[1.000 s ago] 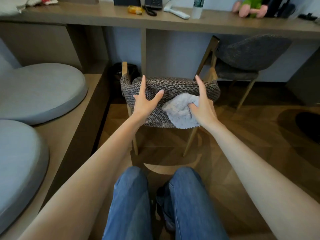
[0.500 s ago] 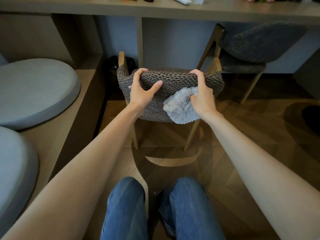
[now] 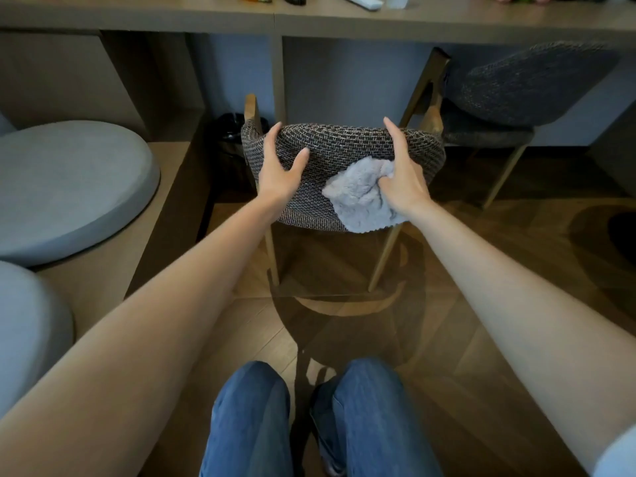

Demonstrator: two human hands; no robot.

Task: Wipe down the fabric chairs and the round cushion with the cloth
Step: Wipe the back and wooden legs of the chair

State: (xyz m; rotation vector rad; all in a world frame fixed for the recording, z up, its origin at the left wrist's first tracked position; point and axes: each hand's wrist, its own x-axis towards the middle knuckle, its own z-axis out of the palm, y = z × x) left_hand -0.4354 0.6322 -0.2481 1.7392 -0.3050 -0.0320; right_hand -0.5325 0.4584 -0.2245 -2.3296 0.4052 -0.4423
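Note:
A woven brown-grey fabric chair (image 3: 344,146) stands in front of me with its backrest towards me. My left hand (image 3: 278,166) grips the top left of the backrest, fingers over the rim and thumb on the near face. My right hand (image 3: 404,177) holds a fluffy pale grey cloth (image 3: 358,197) against the backrest, with the forefinger reaching up to the rim. A second, darker fabric chair (image 3: 523,87) stands at the back right under the desk. A round grey cushion (image 3: 69,187) lies on the low platform at left.
A second grey cushion (image 3: 27,325) lies at the near left edge. A long desk (image 3: 309,18) with small items runs across the back. A black bin (image 3: 230,132) sits behind the chair's left side. My knees in blue jeans (image 3: 309,425) are over the wooden floor.
A second ago both hands had fingers spread at the backrest; they have since closed onto its top edge. The cloth stays under the right hand. The view has tilted down slightly.

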